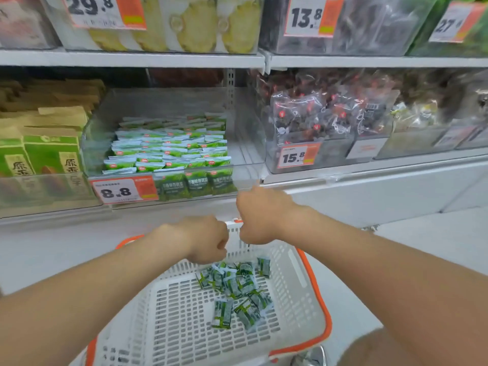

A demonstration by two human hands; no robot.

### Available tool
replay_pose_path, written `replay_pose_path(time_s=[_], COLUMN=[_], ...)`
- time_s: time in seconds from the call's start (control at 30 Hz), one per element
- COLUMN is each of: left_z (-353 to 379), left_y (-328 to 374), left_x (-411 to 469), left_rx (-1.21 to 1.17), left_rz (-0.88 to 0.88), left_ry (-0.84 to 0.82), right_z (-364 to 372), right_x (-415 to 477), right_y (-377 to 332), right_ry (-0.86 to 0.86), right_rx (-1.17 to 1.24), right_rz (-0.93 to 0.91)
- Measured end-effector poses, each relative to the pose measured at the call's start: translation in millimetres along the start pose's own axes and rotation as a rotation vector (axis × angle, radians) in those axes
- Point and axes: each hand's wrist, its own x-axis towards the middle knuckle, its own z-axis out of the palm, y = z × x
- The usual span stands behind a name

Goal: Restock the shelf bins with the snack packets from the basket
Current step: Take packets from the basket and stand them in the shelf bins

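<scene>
Bright, even, cool-white light falling from above; dim only beneath the upper shelf point(132, 59). Faint, soft shadows. Pale glare on the walls of the clear shelf bin point(250, 138) and on the glossy price tag point(124, 190). Soft throughout, smeared most along the top row and far corners. Bends straight shelf lines outward near the edges, wide-angle fashion.

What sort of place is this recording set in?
Most likely a shop's snack aisle: shelves hold clear bins of packets, a printed price tag reading 8.8 hangs on one bin's front, and a shopping basket sits below.
</scene>
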Motion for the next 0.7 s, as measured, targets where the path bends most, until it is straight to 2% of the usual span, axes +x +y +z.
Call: replay_pose_path(time_s=[0.1, 0.17, 0.47, 0.6, 0.7], left_z=[38.1, 65.8, 188.0, 226.0, 230.0], left_y=[6.9, 12.5, -3.8, -19.5, -25.6], left_x=[33.8, 56.6, 123.0, 141.7, 153.5], left_rx=[-0.013, -0.047, -0.163, -0.202, -0.131], left_rz=[0.031, 0.014, -0.17, -0.13, -0.08], left_ry=[-0.151, -0.185, -0.075, -0.013, -0.012], right_z=[27.1, 43.8, 102.3, 115.3, 114.5], right_x=[-2.5, -0.7, 30.0, 51.0, 65.3], right_y=[9.8, 18.5, 44.5, 44.1, 40.1], right_ry=[-0.078, -0.104, -0.296, -0.464, -0.532], right_rx=[-0.065, -0.09, -0.154, -0.216, -0.237], right_rz=[-0.021, -0.027, -0.074, -0.111, -0.15])
